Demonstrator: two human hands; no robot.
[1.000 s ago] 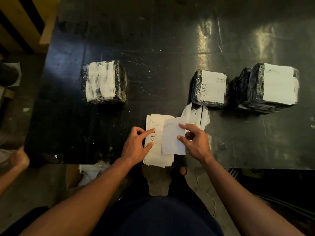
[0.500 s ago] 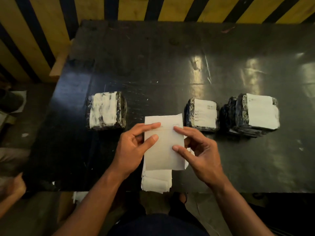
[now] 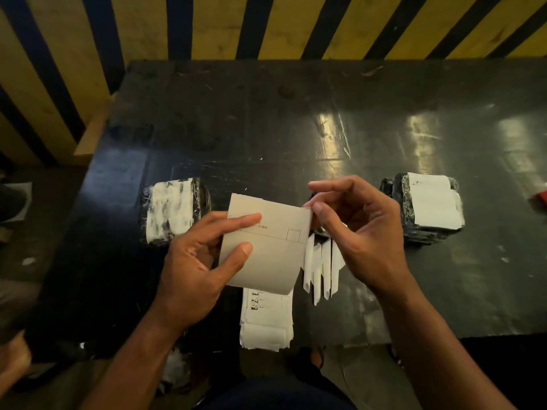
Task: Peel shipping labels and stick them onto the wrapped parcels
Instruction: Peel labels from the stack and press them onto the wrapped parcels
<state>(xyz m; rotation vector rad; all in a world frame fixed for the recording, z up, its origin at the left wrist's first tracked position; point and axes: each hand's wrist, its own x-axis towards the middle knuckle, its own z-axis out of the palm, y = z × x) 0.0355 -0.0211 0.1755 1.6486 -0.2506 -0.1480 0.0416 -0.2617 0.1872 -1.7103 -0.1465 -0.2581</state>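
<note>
My left hand point(image 3: 204, 261) holds a white shipping label sheet point(image 3: 266, 250) by its left edge, lifted above the black table point(image 3: 266, 137). My right hand point(image 3: 358, 229) pinches the sheet's upper right corner between thumb and forefinger. Under the sheet, a stack of labels point(image 3: 266, 321) lies at the table's front edge, with peeled backing strips point(image 3: 321, 267) beside it. A black-wrapped parcel point(image 3: 171, 211) with a smeared white label stands on the left. Another wrapped parcel point(image 3: 429, 208) with a white label stands on the right. My right hand hides most of a third parcel between them.
A yellow and black striped wall point(image 3: 266, 25) runs behind the table. A small red object point(image 3: 540, 198) shows at the right edge. Another person's hand point(image 3: 14, 359) is at the lower left, off the table. Papers lie on the floor point(image 3: 174, 371) below the front edge.
The label sheet has been lifted off the stack and raised. My right hand has shifted from the sheet's right edge to its upper right corner. The view has tilted up toward the wall.
</note>
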